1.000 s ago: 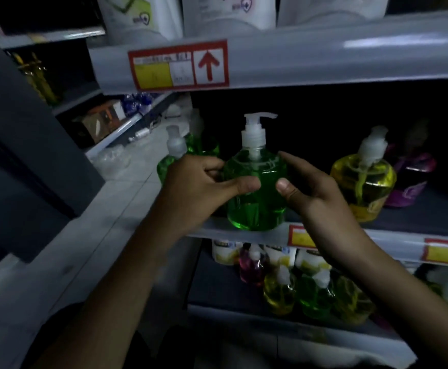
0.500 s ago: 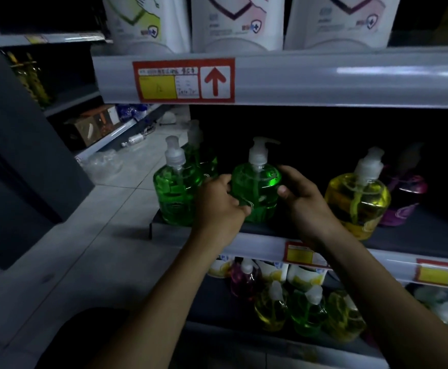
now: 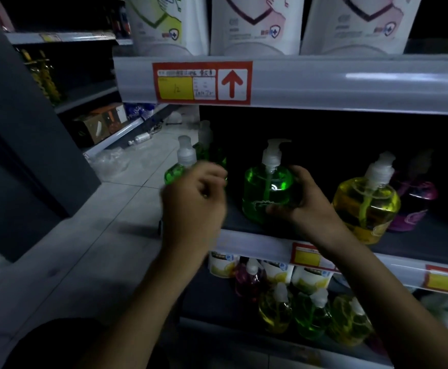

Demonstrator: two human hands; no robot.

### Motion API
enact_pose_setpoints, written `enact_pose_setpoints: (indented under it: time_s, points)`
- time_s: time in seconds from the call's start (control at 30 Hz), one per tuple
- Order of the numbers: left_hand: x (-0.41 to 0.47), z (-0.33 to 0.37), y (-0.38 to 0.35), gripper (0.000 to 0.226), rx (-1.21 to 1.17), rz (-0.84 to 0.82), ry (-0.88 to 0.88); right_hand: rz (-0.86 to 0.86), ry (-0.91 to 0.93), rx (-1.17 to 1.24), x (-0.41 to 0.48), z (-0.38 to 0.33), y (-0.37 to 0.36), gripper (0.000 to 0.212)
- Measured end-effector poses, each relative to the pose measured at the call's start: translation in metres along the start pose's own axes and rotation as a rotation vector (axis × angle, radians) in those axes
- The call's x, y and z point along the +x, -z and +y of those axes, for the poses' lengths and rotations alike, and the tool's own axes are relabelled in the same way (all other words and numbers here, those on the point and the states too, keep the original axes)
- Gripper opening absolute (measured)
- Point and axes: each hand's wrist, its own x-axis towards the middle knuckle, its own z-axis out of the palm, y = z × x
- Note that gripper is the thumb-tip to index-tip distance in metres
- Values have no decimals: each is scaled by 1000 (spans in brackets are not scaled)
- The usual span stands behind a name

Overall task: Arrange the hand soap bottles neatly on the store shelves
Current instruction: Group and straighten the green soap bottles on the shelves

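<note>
Soap bottles are standing in a loose row along the middle shelf (image 3: 257,242). You are gripping the green bottle (image 3: 265,190) near the shelf's front edge. Your right hand (image 3: 308,206) is wrapping its right side, with the fingers (image 3: 298,174) curling round the shoulder and the thumb lying across the lower front. The bottle is standing upright with its pump on top.

Your left hand (image 3: 193,201) is hanging blurred just left of it and apart from it. Its fingers are curled, and I cannot tell whether they are holding anything. That hand is covering most of a second green bottle (image 3: 173,174) at the shelf's left end, and a third green bottle (image 3: 211,153) is standing behind that one.

A yellow bottle (image 3: 366,206) is standing just beside your right wrist, partly hiding a purple bottle (image 3: 417,206) behind it. The upper rail (image 3: 350,83), with its red price tag (image 3: 201,82), is hanging above the pump tops, and white pouches (image 3: 254,22) are standing on it. More bottles (image 3: 310,318) are crowding the lower shelf.
</note>
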Motion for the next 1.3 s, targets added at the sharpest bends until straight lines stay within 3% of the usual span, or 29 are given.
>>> enact_pose_setpoints:
  time_s: [0.07, 0.1, 0.13, 0.23, 0.33, 0.47, 0.77, 0.93, 1.0, 1.17, 1.23, 1.3]
  points:
    - [16, -1, 25, 18, 25, 245, -47, 49, 38, -139, 1, 0, -5, 82]
    - [24, -6, 33, 18, 13, 270, 17, 83, 49, -168, 2, 1, -7, 81]
    - [31, -17, 37, 25, 7, 227, 130, 107, 50, -167, 4, 2, -10, 80]
    - [39, -44, 35, 69, 41, -135, 430, 131, 38, -133, 12, 4, -20, 74]
    - [33, -50, 22, 80, 101, -280, 369, 155, 21, -115, 24, 3, -32, 66]
    - [30, -53, 16, 73, 189, -226, 258, 178, -42, -111, 40, 5, -45, 57]
    - [34, -56, 19, 74, 167, -291, 248, 98, -81, -123, 54, 13, -53, 55]
    - [19, -45, 17, 106, 242, -256, 288, 200, 72, -330, 34, 8, -36, 55]
    - [7, -31, 14, 93, 340, -132, 127, 216, 151, -398, 13, 9, -24, 52]
    - [-41, -1, -2, 26, 354, 43, -394, 113, 278, -475, -72, 20, 7, 25]
    - [-66, 1, -16, 12, 284, -58, -439, 9, 227, -489, -105, 40, 18, 20]
    - [-94, -7, -41, 6, 187, -304, -364, -99, 109, -537, -131, 74, 24, 18]
